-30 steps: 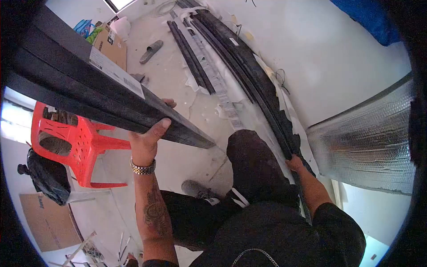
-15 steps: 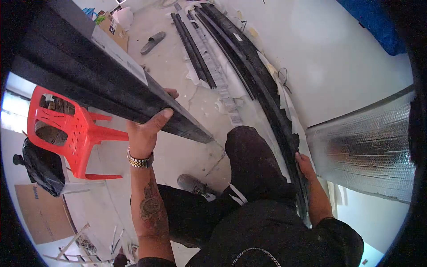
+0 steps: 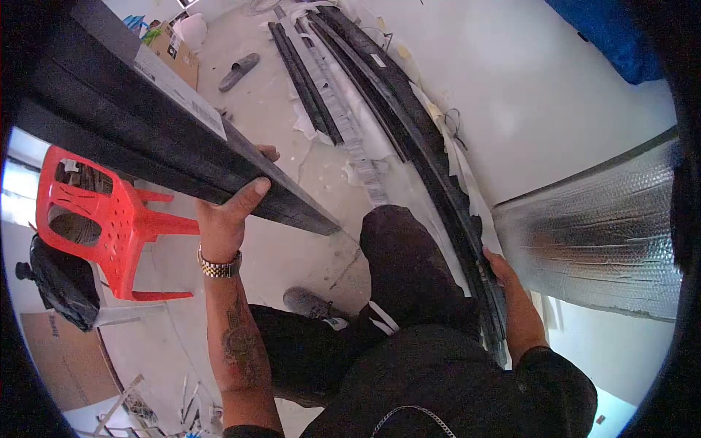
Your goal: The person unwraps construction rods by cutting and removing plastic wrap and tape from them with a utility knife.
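Note:
My left hand, with a metal watch on its wrist, is closed around a long dark profile. The thumb lies on its near face and fingertips show past the far edge. This profile slants from the upper left down to the middle and has a white label. At the right, my right hand grips the edge of a long black strip in a bundle running along the wall. Most of that hand's fingers are hidden behind the strips.
A red plastic chair stands at the left, near a black bag and a cardboard sheet. Shorter black strips and a grey slipper lie on the floor. Silver foil insulation is at the right.
The view has shifted slightly, so most things sit a little further left. Both hands keep their hold, and the profile in my left hand stays at nearly the same slant.

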Motion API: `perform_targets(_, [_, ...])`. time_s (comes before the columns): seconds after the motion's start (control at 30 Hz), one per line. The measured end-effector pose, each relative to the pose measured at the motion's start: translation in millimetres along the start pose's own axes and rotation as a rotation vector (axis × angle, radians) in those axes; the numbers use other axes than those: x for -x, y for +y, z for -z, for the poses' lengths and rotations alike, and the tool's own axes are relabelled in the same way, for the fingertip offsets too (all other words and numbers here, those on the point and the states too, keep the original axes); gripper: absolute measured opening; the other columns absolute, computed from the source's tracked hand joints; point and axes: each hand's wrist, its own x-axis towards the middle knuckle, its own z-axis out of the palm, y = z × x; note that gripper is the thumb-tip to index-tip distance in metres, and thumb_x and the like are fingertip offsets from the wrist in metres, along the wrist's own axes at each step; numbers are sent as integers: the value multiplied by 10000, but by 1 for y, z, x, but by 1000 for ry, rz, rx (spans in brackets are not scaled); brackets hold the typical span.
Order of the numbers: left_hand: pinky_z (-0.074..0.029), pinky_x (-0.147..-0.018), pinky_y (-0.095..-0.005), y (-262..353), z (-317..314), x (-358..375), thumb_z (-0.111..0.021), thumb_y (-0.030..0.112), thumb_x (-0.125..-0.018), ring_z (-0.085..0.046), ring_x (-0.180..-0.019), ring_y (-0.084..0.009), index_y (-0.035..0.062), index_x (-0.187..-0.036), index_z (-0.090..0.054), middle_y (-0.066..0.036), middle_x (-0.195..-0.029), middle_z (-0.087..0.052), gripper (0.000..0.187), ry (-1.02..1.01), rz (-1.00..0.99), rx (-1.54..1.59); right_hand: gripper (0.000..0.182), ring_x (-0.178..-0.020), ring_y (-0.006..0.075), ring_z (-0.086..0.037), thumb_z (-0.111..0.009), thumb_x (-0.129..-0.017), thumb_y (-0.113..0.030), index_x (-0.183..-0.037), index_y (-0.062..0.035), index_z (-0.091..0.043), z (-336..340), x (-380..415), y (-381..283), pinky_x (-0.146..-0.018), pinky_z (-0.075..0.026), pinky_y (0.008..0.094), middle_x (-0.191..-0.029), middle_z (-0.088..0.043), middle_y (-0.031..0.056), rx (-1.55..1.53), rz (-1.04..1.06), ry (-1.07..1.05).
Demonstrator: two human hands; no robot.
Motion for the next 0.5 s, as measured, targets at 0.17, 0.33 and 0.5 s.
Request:
perform_targets(0.17, [-504,-890,-342,-2,1,1,-736,69,-760,-653,-989,-230,-35,-1069,-637,-141,-1053,-691,341,26,-13,1,587,-647,198,-584,-465,-937,-616,-861,-63,-647,-19,14,-19,-659,-484,387,-731,-612,55,-92,-61,-33])
perform_targets(0.33, [-513,-865,-350,-4,5,0,-749,142,-733,-648,-950,-227,-38,-1089,-610,-153,-1062,-679,422,23,61,1,595,-597,180,-560,-459,-936,-627,-837,-69,-637,-18,-30,17,-614,-462,372,-715,-614,48,390,125,123])
perform_targets(0.5, [-518,-860,-362,-9,3,-2,-787,187,-709,-645,-957,-252,-44,-1108,-584,-179,-1068,-663,504,24,43,-40,661,-606,193,-588,-450,-917,-669,-815,-44,-639,7,-103,94,-601,-466,352,-717,-635,80,137,7,189])
